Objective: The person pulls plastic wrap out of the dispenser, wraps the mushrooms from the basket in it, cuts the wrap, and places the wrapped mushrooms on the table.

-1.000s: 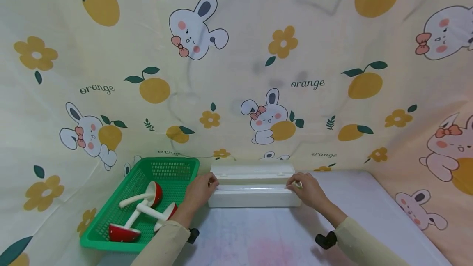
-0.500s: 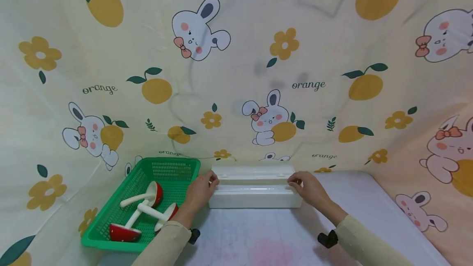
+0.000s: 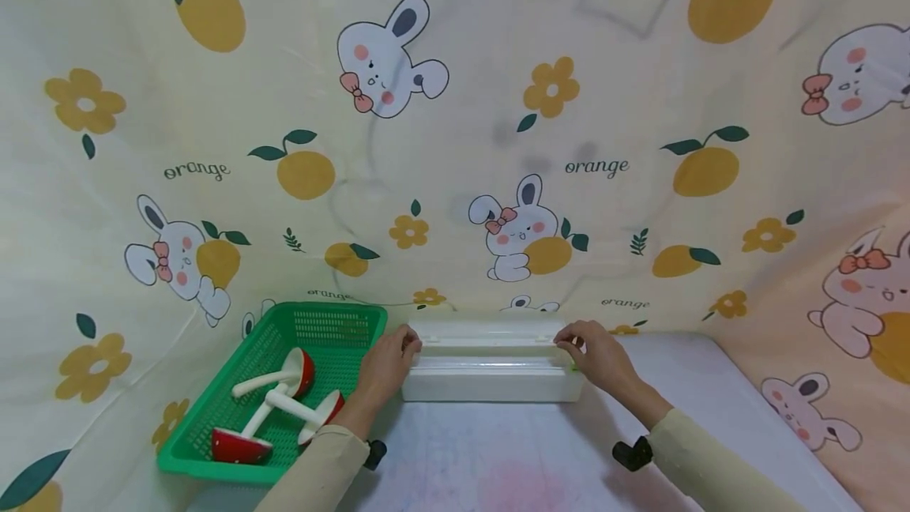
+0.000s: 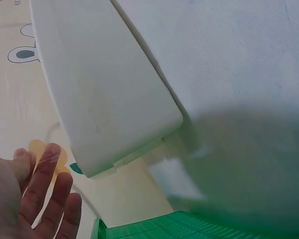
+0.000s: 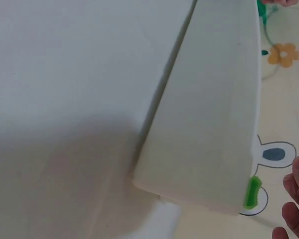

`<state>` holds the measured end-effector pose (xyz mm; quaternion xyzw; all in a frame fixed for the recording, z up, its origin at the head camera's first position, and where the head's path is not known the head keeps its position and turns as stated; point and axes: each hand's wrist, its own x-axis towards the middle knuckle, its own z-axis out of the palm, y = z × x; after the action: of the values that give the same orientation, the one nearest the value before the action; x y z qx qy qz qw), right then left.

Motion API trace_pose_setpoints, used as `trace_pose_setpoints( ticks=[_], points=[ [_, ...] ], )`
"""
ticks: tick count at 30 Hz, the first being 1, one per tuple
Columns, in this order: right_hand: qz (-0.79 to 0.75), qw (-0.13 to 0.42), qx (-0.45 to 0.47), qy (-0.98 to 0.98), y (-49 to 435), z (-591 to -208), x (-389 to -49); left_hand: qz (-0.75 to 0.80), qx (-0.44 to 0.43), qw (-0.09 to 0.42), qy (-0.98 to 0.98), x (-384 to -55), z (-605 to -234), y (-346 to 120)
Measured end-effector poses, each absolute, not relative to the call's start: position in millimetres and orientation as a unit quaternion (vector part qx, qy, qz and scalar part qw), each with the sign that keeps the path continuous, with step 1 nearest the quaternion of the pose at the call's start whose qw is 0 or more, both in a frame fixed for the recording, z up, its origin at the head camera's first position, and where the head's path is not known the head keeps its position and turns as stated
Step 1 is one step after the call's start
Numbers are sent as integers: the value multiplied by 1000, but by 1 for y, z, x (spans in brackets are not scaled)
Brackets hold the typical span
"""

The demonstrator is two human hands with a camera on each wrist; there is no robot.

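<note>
A white cling film dispenser box [image 3: 490, 384] stands on the table with its lid [image 3: 490, 329] raised at the back. My left hand [image 3: 386, 362] is at the box's left end, thumb and forefinger pinching the edge of clear cling film [image 4: 51, 152], which shows faintly as a shine over the fingers. At the right end my right hand [image 3: 600, 358] pinches likewise with thumb and forefinger; the film there is too transparent to trace. A small green slider [image 5: 253, 192] sits at the box's right top edge. Both hands are a little above the box's front part.
A green plastic basket [image 3: 202, 425] stands on the left, close to my left forearm. Several red-and-white ladles [image 3: 242, 446] lie in it. Behind the table [image 3: 490, 457] hangs a cloth [image 3: 455, 141] printed with rabbits and oranges.
Both hands have risen slightly from the box's front, the right one more clearly. The green slider, hidden earlier by the right hand, now shows. The head view has shifted a little.
</note>
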<state>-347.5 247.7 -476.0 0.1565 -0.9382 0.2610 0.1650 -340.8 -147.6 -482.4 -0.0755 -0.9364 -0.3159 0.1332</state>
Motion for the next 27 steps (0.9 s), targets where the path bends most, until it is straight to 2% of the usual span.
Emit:
trace_pose_setpoints(
  ticks=[11,20,27],
  points=[
    [271,175,158,-933,249,-462,-348,-360,-55,134,-922,-343,-483,-143],
    [275,181,162,-930,248,-450,-348,-380,-96,163,-905,-341,-474,-149],
    [271,201,178,-924,248,-442,-349,-387,-107,164,-901,-344,-467,-151]
  ],
)
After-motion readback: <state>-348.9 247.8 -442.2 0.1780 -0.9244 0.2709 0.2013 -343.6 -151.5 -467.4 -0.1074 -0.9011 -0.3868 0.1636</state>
